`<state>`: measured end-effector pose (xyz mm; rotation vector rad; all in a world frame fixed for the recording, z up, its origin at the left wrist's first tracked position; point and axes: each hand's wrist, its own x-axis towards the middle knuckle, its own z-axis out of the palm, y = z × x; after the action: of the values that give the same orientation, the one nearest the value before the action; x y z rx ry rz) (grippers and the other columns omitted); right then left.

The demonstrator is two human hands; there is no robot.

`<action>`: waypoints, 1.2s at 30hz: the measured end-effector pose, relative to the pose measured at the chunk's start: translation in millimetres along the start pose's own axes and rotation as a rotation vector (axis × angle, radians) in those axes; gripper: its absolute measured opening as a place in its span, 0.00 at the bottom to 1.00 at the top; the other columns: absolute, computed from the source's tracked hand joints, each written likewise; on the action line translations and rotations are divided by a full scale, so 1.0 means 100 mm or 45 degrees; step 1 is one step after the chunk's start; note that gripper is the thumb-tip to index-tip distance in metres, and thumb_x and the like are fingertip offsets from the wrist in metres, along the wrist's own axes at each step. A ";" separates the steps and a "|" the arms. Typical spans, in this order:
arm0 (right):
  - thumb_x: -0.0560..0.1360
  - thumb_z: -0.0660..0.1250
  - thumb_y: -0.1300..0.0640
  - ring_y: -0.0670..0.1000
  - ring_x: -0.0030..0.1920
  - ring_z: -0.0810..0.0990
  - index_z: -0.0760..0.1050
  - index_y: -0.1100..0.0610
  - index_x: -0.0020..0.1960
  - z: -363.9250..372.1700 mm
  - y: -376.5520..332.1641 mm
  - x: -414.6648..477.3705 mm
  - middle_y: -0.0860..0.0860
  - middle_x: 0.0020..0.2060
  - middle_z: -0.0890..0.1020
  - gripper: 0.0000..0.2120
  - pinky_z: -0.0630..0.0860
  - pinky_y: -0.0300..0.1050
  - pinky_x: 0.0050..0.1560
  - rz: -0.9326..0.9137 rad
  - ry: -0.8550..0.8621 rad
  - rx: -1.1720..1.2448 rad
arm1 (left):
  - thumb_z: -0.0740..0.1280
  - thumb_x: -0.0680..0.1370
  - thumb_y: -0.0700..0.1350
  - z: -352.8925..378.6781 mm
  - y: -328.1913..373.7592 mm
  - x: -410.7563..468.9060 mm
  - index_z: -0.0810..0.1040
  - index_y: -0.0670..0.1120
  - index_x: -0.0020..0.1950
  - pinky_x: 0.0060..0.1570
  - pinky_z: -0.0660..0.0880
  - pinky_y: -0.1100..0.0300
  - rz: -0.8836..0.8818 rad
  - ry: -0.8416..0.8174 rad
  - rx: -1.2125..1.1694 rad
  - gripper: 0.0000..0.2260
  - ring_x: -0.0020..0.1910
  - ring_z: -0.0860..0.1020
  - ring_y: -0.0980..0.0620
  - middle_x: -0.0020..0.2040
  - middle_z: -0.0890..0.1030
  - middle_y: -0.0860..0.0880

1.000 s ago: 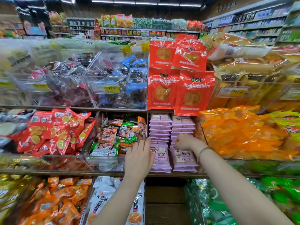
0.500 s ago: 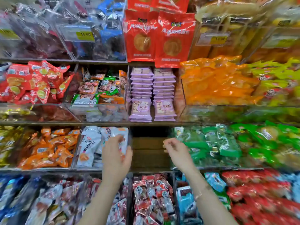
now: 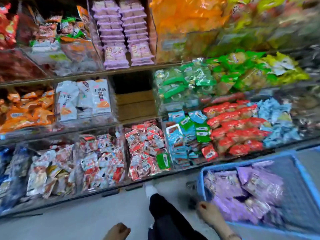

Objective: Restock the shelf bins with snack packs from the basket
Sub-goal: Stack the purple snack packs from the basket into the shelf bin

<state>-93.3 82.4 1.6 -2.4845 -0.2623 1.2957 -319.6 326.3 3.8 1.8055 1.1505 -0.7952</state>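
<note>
1. A blue basket (image 3: 245, 161) is noted at 4 o'clock in the view, standing on the grey floor (image 3: 86, 213) just beside the lowest shelf.
2. Purple snack packs (image 3: 242, 191) are seen lying loose inside it, heaped toward its near left corner.
3. Matching stacked packs (image 3: 112, 54), in two columns, are recorded at 12 o'clock in a clear shelf bin (image 3: 154, 42).
4. The right hand (image 3: 210, 214) is found at 5 o'clock, over the basket's near left corner and just beside the loose packs; contact cannot be confirmed. Its fingers are blurred, so it cannot be told how far they are spread or whether anything is held.
5. The left hand (image 3: 116, 230) is found at 6 o'clock, at the bottom edge and well apart from the basket. Its fingers are seen loosely curled, with nothing held.
6. A dark trouser leg (image 3: 164, 215) and a white shoe (image 3: 150, 188) are observed between the hands, the shoe toward the shelf.
</note>
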 end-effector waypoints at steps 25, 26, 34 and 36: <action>0.75 0.63 0.64 0.50 0.27 0.68 0.71 0.62 0.29 -1.93 2.85 0.16 0.59 0.24 0.70 0.15 0.67 0.37 0.31 0.350 0.374 0.707 | 0.63 0.80 0.44 2.43 2.27 -0.04 0.70 0.38 0.67 0.63 0.66 0.60 0.106 0.068 -0.102 0.18 0.66 0.72 0.45 0.67 0.73 0.40; 0.75 0.64 0.63 0.50 0.28 0.68 0.74 0.61 0.32 -2.00 2.91 0.24 0.56 0.25 0.70 0.13 0.68 0.39 0.34 0.350 0.324 0.722 | 0.63 0.80 0.45 2.55 2.35 -0.02 0.65 0.36 0.72 0.67 0.64 0.59 0.074 0.085 -0.116 0.23 0.70 0.68 0.44 0.71 0.68 0.39; 0.74 0.69 0.52 0.57 0.62 0.74 0.66 0.64 0.68 -2.13 3.04 0.82 0.58 0.64 0.74 0.28 0.70 0.47 0.61 0.297 0.057 0.689 | 0.64 0.79 0.48 2.99 2.59 0.25 0.55 0.36 0.75 0.67 0.58 0.58 -0.027 0.252 0.031 0.31 0.73 0.63 0.44 0.74 0.62 0.40; 0.75 0.68 0.52 0.58 0.67 0.71 0.63 0.65 0.70 -2.08 3.00 0.97 0.59 0.68 0.70 0.30 0.68 0.50 0.66 0.295 -0.019 0.666 | 0.65 0.78 0.48 3.06 2.57 0.32 0.55 0.39 0.76 0.68 0.59 0.58 0.005 0.217 0.011 0.32 0.73 0.63 0.44 0.74 0.62 0.41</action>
<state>136.1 -208.3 -70.9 -2.0963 0.3332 1.2684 -93.1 7.0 -83.0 1.9118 1.2527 -0.6544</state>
